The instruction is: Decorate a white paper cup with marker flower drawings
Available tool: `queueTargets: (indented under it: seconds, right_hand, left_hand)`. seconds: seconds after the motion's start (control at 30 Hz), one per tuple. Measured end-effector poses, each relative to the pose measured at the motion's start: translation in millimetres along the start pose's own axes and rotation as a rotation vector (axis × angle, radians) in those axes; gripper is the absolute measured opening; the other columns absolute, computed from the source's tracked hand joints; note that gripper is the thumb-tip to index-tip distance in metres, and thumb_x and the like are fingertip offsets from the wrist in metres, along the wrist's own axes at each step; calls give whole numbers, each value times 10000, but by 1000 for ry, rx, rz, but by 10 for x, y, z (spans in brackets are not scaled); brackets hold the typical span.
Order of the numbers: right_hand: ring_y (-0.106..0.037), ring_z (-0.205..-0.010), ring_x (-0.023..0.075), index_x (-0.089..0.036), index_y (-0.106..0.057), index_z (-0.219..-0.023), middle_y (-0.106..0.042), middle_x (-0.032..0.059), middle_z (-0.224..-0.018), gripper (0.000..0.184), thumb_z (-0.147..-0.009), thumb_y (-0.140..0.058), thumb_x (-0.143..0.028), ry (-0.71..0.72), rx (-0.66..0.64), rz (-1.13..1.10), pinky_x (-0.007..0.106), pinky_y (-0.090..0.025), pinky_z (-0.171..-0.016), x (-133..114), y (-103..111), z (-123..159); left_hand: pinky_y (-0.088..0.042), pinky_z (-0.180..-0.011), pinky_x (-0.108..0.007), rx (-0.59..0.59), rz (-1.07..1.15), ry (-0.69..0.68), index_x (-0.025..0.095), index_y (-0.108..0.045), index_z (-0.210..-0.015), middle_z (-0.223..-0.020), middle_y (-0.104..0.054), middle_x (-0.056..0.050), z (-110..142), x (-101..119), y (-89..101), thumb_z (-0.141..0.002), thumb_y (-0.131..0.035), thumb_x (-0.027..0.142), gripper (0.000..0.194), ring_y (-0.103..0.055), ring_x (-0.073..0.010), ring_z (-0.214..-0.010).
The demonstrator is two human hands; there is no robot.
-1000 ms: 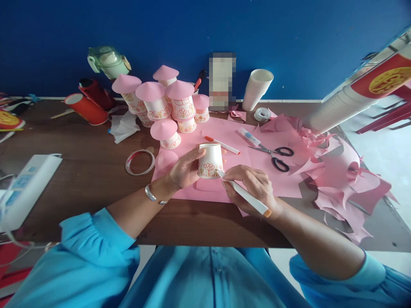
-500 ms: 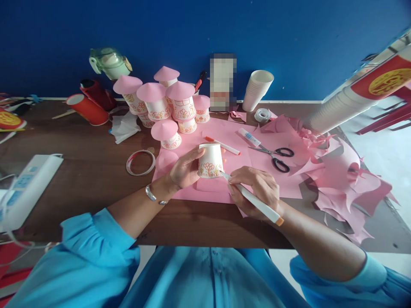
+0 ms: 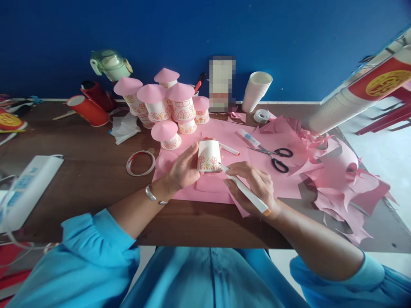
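Observation:
My left hand holds a white paper cup upside down, its fingers partly hidden behind it. Red flowers and yellow-orange plant shapes are drawn along the cup's lower band. In my right hand is a white marker pen with an orange end, its tip at the cup's lower right edge. Behind the cup lies a second marker pen, white with red-orange ends, on a pink paper sheet. Several decorated cups with pink paper cones stand behind my left hand, some stacked as towers.
Black-handled scissors and a glue tube lie on the pink sheet. Pink paper scraps heap at the right. A tape roll sits left. Stacked white cups stand near the blue wall; a power strip lies far left.
The cup has been turned in my left hand, so other flowers face me, and it sits slightly higher and tilted. My right hand with the marker has shifted a little left and up.

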State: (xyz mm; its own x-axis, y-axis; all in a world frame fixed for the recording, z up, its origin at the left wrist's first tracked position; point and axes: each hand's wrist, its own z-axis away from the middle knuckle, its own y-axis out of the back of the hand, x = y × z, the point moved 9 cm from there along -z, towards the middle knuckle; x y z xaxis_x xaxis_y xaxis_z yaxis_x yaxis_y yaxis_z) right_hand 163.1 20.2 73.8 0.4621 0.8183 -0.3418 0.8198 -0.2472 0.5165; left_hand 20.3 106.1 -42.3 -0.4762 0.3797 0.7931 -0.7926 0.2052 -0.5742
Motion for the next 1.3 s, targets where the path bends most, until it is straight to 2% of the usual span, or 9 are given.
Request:
queueTargets:
  seconds: [0.07,0.13,0.23,0.33,0.53,0.67,0.8,1.1,1.3]
  right_hand:
    - [-779,-831,174,-213,-610,-1143,-768,55,-911,157,-1007,-662,-153,11,-16,-20,280,-657,-727,-17,-15,2]
    - [-777,-820,178,-223,-614,-1151,-762,47,-906,166,-1007,-660,-155,8,-16,-31,292,-658,-722,-17,-16,6]
    - [-776,-813,186,-235,-616,-1152,-765,46,-913,174,-1001,-660,-158,-2,-11,-21,305,-659,-719,-5,-10,8]
    - [-774,-805,182,-230,-608,-1142,-769,50,-912,170,-997,-659,-156,-14,-1,5,293,-652,-714,12,5,5]
    - [-770,-782,176,-248,-600,-1132,-759,25,-894,184,-987,-650,-147,-33,-3,18,286,-640,-687,32,6,2]
    - [-760,-771,170,-247,-597,-1109,-753,24,-883,154,-997,-645,-154,-34,-7,14,282,-633,-674,31,-7,5]
    - [-761,-775,170,-241,-597,-1103,-755,30,-884,159,-989,-648,-143,-33,-6,13,276,-630,-675,31,-12,9]
    - [-763,-782,168,-244,-608,-1109,-764,24,-906,170,-985,-649,-134,-51,-13,-4,274,-628,-670,47,-28,22]
    - [-760,-777,164,-240,-596,-1098,-761,28,-897,130,-1009,-637,-154,-45,-13,8,277,-633,-665,49,-35,26]
  left_hand:
    - [-631,-909,-460,-42,20,-19,230,-771,-1224,-1186,-782,-129,-2,0,-35,-859,-755,618,533,-694,-382,-1205]
    - [-627,-890,-400,-52,35,-35,224,-795,-1133,-1113,-789,-98,-3,4,-41,-830,-825,546,443,-712,-312,-1100]
    - [-616,-905,-350,-36,46,-47,230,-799,-1129,-1114,-787,-70,-2,16,-27,-838,-843,455,371,-704,-255,-1074]
    - [-614,-922,-355,-67,52,-43,208,-795,-1158,-1192,-783,-96,4,33,-65,-860,-810,464,393,-698,-280,-1154]
    - [-622,-926,-387,-89,21,10,161,-782,-1198,-1178,-801,-133,8,18,-89,-860,-782,483,467,-701,-333,-1210]
    - [-616,-927,-377,-122,8,-14,167,-795,-1185,-1220,-799,-138,5,31,-109,-846,-789,490,468,-697,-328,-1221]
    - [-613,-883,-366,-124,-17,-8,165,-795,-1204,-1241,-792,-138,10,17,-102,-836,-798,509,504,-709,-307,-1143]
    - [-605,-838,-376,-140,-26,1,177,-791,-1183,-1153,-797,-114,31,48,-166,-840,-786,477,456,-723,-297,-1065]
    - [-606,-845,-361,-140,-13,-7,161,-784,-1191,-1187,-792,-115,32,46,-157,-840,-795,458,460,-720,-286,-1079]
